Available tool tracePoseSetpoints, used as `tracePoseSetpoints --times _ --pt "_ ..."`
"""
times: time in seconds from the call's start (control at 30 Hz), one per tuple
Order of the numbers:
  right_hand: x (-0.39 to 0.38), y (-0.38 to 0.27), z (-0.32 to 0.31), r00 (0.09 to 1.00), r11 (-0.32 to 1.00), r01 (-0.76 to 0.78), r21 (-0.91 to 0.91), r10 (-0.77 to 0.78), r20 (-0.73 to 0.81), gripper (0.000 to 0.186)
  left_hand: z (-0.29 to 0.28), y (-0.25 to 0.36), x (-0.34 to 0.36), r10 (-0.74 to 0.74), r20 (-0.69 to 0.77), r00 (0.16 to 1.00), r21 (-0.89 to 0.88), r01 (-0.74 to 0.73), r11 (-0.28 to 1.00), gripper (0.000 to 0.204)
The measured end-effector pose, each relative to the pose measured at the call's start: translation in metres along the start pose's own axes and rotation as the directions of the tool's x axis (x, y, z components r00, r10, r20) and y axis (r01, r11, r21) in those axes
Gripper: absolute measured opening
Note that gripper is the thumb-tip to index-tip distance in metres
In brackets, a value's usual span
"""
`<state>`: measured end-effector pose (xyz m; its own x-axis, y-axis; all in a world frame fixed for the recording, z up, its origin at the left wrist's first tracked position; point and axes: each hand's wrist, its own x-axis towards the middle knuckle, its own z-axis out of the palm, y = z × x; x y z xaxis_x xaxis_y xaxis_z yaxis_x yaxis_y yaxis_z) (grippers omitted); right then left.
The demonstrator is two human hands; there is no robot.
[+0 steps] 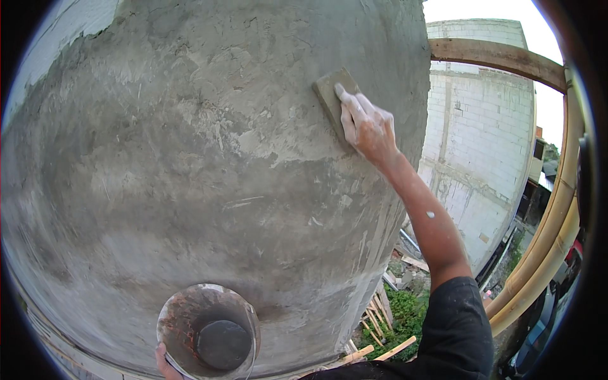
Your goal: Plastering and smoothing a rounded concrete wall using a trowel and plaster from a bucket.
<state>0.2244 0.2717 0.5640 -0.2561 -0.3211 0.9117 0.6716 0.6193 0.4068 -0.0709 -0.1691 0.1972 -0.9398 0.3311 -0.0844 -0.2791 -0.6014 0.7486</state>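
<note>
A grey plastered wall (209, 158) fills most of the view. High on it, near its right edge, a flat rectangular float (326, 88) rests against the plaster. My right hand (367, 123), dusted white, grips this float with fingers wrapped over it, the arm reaching up from the lower right. At the bottom left, my left hand (166, 361) holds a bucket (174, 316) by its side. The bucket has a dirty inner wall and some grey liquid mix in the bottom; most of that hand is hidden behind it or out of frame.
Bamboo poles (538, 253) and a wooden beam (491, 54) run along the right and top right. Beyond them stands a white block wall (475, 139). Far below, past the wall's edge, are green plants (405, 310), cut poles (380, 310) and rubble.
</note>
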Motion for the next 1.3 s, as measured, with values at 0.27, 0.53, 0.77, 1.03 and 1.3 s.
tracePoseSetpoints --times 0.27,0.53,0.77,1.03,1.3 --pt "0.162 0.08 0.018 0.963 0.983 0.106 -0.148 -0.139 -0.23 0.032 0.027 0.008 -0.017 0.019 -0.064 0.998 0.063 -0.015 0.998 0.047" --pt "0.096 0.095 -0.004 0.96 0.963 0.271 -0.014 -0.271 -0.074 0.039 -0.006 -0.013 0.008 -0.003 -0.16 0.987 0.05 0.011 0.999 0.047" --pt "0.07 0.1 -0.012 0.978 0.968 0.208 -0.143 -0.209 0.007 0.046 0.013 0.012 -0.003 0.015 -0.054 0.998 0.044 -0.013 0.999 0.046" --pt "0.144 0.074 -0.003 0.934 0.932 0.342 0.121 -0.323 -0.152 0.039 0.018 0.009 -0.006 0.166 -0.161 0.973 0.137 -0.145 0.98 0.045" --pt "0.008 0.089 -0.037 0.995 0.999 0.013 -0.051 -0.007 0.099 0.053 0.011 0.021 -0.015 0.067 -0.123 0.99 0.022 -0.064 0.998 0.042"
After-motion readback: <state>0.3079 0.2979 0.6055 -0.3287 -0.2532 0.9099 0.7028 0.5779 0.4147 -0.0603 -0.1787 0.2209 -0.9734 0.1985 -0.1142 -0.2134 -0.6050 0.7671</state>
